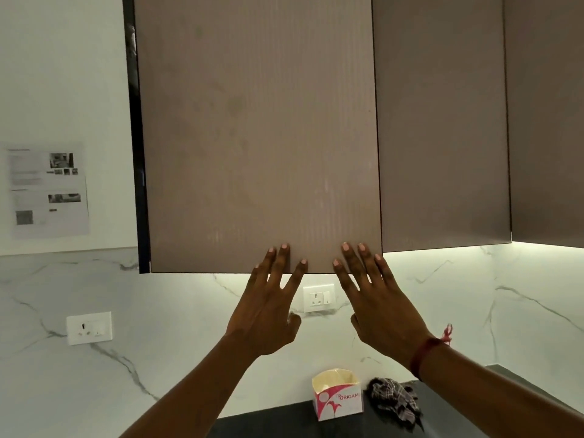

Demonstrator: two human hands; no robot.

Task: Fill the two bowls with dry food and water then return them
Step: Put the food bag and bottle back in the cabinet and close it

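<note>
cabinet door (252, 137) | taupe, ribbed | seemingly slightly ajar | left hand (268, 311), right hand (379, 308) flat on lower edge

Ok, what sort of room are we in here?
Most likely a home kitchen: wall cabinet doors overhead, a marble-look backsplash with sockets, and a dark countertop below.

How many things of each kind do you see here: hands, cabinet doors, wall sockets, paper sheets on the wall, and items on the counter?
Hands: 2 (left hand, right hand)
Cabinet doors: 3 (near door, middle door, far door)
Sockets: 2 (left socket, centre socket)
Paper sheets: 2 (upper sheet, lower sheet)
Counter items: 2 (box, cloth)
Total: 11
</note>
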